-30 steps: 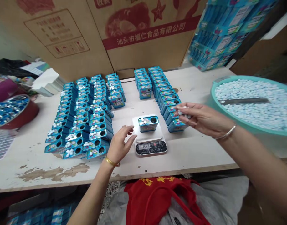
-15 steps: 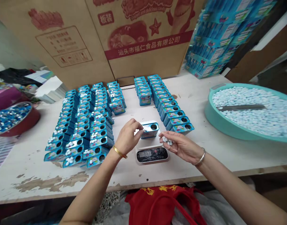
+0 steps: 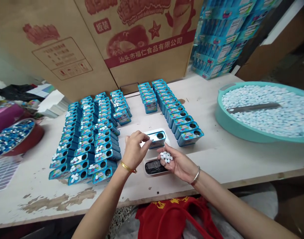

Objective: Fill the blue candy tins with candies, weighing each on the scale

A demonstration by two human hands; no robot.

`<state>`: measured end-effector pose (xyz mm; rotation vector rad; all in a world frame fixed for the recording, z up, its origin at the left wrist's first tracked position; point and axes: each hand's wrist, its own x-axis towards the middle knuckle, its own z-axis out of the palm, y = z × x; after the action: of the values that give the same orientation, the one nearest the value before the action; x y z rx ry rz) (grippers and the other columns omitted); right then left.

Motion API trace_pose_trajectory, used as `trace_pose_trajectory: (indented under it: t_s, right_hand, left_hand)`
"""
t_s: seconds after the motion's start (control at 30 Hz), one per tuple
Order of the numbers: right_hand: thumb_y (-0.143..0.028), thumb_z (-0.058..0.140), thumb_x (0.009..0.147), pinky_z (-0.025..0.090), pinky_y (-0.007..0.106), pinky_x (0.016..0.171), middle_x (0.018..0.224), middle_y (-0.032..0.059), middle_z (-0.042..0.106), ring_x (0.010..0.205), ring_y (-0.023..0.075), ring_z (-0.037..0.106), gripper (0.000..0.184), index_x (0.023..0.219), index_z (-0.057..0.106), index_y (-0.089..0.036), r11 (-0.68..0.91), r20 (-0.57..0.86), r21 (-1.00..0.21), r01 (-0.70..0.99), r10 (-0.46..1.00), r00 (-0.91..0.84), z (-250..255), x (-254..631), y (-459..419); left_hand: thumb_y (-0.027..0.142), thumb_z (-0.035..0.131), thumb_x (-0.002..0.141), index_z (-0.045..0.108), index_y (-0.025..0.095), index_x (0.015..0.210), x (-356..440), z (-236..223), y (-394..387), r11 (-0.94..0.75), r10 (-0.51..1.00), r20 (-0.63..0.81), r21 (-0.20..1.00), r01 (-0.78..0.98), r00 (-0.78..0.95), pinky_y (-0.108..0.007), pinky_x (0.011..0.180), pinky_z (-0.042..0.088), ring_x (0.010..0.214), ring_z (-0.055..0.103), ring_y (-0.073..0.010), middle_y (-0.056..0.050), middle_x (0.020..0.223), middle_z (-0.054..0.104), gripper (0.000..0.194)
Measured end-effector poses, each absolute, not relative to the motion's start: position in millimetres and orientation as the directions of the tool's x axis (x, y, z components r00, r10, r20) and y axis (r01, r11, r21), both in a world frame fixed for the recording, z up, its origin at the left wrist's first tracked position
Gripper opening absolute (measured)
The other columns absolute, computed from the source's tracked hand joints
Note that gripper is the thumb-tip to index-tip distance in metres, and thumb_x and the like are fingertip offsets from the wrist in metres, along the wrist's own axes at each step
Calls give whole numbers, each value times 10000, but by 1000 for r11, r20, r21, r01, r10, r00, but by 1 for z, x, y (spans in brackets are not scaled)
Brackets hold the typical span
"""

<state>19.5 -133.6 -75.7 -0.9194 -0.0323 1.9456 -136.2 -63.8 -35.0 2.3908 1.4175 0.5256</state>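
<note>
The left hand [image 3: 135,150], fingertips close together, was at the left end of a blue tin [image 3: 157,144]; whether it pinched anything could not be told. The tin stood on a scale [image 3: 153,167]. The cupped right hand [image 3: 181,165] held white candies [image 3: 166,156]; farther right stood a turquoise tub [image 3: 231,124].

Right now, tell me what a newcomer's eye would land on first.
Probably the turquoise basin at the right, filled with pale pellets. Then the rows of blue containers at the left. In the middle, the right grip cups a handful of pellets, partly hiding the scale.
</note>
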Motion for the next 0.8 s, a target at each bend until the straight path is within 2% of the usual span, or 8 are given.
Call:
trace_pose_trajectory:
  t_s: [0.07, 0.17, 0.27, 0.37, 0.53, 0.8]
  right_hand:
    - [-366, 528, 888, 380, 131, 376, 650, 65, 605, 493, 74, 533, 302, 790, 634, -101, -552, -586, -370, -748, 763, -273, -75, 18, -133]
    - [-379, 512, 895, 405, 140, 398, 652, 54, 598, 509, 77, 535, 313, 790, 635, -111, -525, -563, -324, -787, 776, -286, -73, 15, -131]
    - [-333, 534, 886, 351, 127, 353, 648, 37, 588, 484, 65, 506, 252, 790, 634, -122, -487, -532, -294, -822, 798, -282, -74, 15, -133]
    - [-273, 576, 855, 313, 117, 334, 654, 37, 589, 459, 50, 480, 174, 808, 639, -118, -489, -547, -312, -814, 794, -267, -78, 20, -140]
    - [-235, 594, 834, 301, 118, 331, 682, 47, 595, 457, 44, 459, 142, 812, 651, -108, -494, -598, -342, -799, 771, -221, -90, 33, -155]
    - [-262, 623, 815, 277, 118, 329, 689, 51, 601, 472, 48, 461, 152, 793, 651, -115, -481, -608, -361, -798, 771, -190, -92, 39, -164]
  left_hand:
    - [282, 559, 856, 612, 189, 785, -134, -31, -66, -472, 877, 172, 474, 743, 448, -325, 789, 348, 782, 554, -131, 11, 791, 612, 129]
    - [333, 538, 873, 616, 201, 854, -132, -25, -74, -596, 793, 217, 470, 651, 570, -311, 802, 373, 849, 553, -144, -17, 873, 617, 154]
    - [418, 567, 845, 592, 226, 1075, -134, -29, -81, -668, 744, 317, 331, 667, 588, -368, 895, 364, 1049, 516, -217, -86, 1123, 585, 301]
    - [409, 538, 864, 521, 218, 1211, -141, -44, -84, -577, 778, 423, 190, 795, 464, -448, 967, 328, 1210, 432, -285, -140, 1315, 488, 396]
    - [345, 484, 899, 477, 212, 1262, -140, -64, -90, -596, 760, 370, 71, 800, 533, -525, 1063, 236, 1365, 281, -298, -148, 1444, 372, 387]
    - [259, 403, 920, 474, 190, 1257, -101, -59, -87, -658, 725, 304, 36, 752, 619, -571, 1101, 158, 1402, 204, -299, -117, 1485, 312, 351]
